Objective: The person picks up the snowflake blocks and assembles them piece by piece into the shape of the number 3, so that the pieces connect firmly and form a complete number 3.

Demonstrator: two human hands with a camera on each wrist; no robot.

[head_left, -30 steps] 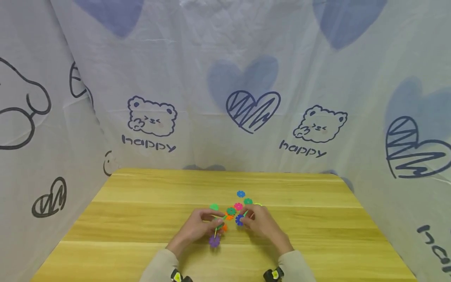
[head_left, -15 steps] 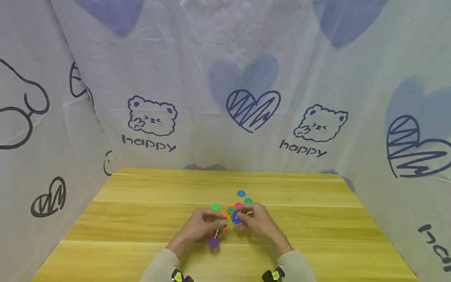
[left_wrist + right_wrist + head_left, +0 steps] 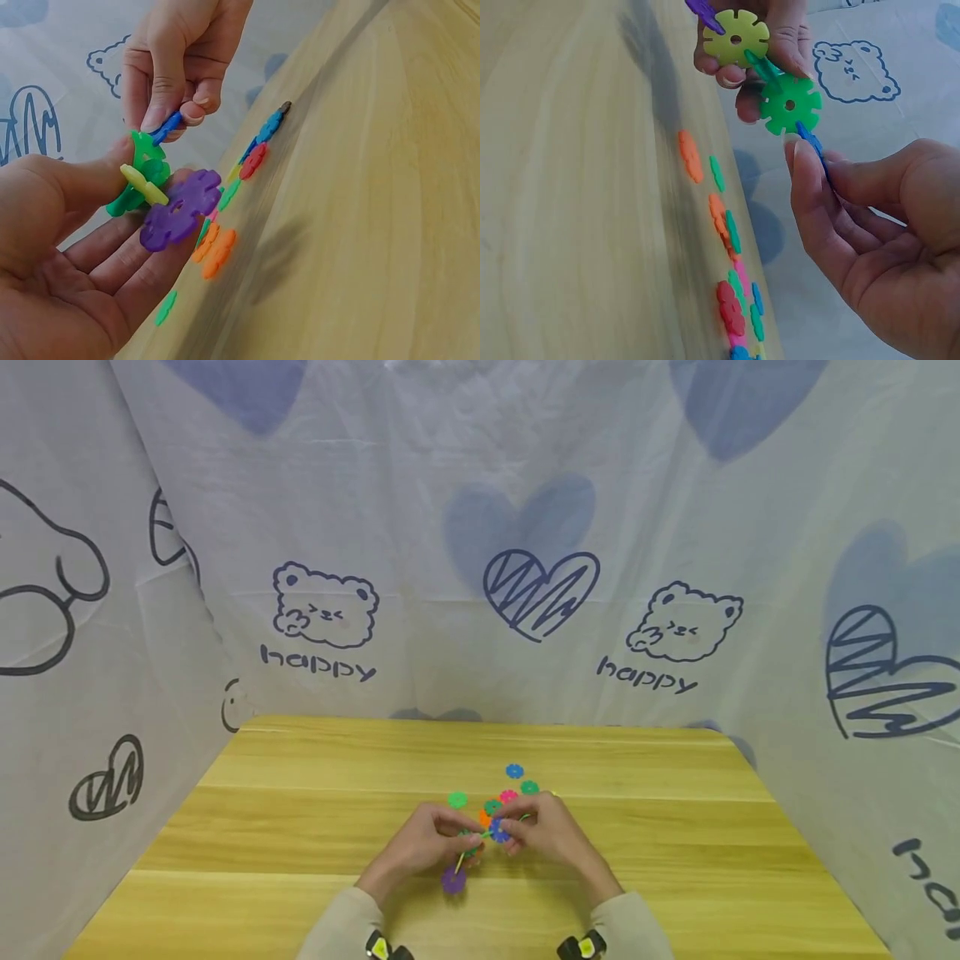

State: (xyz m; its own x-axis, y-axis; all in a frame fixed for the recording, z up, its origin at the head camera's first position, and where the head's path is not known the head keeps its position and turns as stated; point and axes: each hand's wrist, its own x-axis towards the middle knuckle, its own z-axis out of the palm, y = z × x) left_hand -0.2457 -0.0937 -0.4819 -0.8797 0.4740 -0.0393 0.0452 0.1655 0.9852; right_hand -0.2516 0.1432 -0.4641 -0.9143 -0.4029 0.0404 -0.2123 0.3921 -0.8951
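Observation:
My left hand [image 3: 422,841] pinches a short chain of notched plastic snowflake discs between thumb and fingers. The chain runs from a purple disc [image 3: 161,231] through a yellow disc [image 3: 718,49] and a dark green disc [image 3: 763,70] to a light green disc [image 3: 778,117]. The purple one hangs at the near end, over the fingers in the left wrist view. Between thumb and forefinger, my right hand [image 3: 558,837] pinches a blue disc [image 3: 814,144]. Its edge meets the light green disc's rim, at right angles to it. Both hands are raised above the table.
Loose discs lie on the wooden table [image 3: 675,852] beyond the hands: a light green one [image 3: 457,799], a blue one [image 3: 514,771], a pink one [image 3: 508,796], a green one [image 3: 529,787] and several more. Printed cloth [image 3: 420,635] closes off the back and sides.
My right hand has brought the blue disc left against the light green disc of the chain. The purple end has swung slightly down and left; the left hand has hardly moved.

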